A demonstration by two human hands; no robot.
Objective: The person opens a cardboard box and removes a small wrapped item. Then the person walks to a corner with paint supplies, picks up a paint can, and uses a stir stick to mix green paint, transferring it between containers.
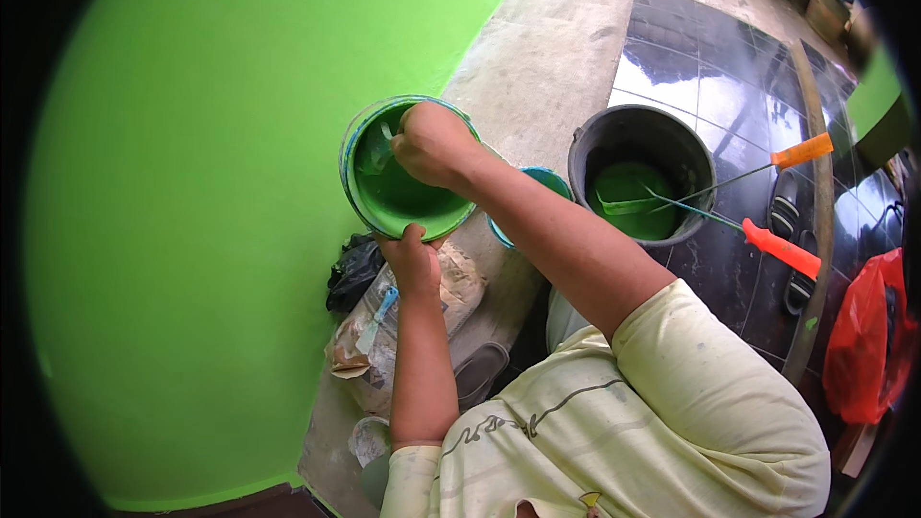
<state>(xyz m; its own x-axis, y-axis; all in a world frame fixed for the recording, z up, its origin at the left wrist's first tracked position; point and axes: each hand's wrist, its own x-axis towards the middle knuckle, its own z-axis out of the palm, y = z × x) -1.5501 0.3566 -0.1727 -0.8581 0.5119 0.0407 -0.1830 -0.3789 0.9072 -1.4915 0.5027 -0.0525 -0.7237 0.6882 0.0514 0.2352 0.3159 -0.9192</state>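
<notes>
My left hand (413, 259) grips the near rim of a paint bucket (347, 168), thumb over the edge. Green paint coats the inside, and the bucket is tipped toward me. Inside its mouth, my right hand (434, 142) is closed around a pale, paint-smeared tool (375, 157); the fist hides most of it, so its exact kind does not show. Right of my right forearm stands a black bucket (585, 149) with green paint at the bottom. Two paint rollers, one with an orange handle (802, 151) and one with a red handle (782, 248), lean in it.
A bright green wall (211, 211) rises on the left. Below my hands lie a paper sack (460, 293), a blue-handled brush (379, 318) and a black plastic bag (355, 273). A turquoise-rimmed bucket (549, 178), sandals (785, 206), a wooden pole (815, 134) and a red bag (868, 345) are rightward.
</notes>
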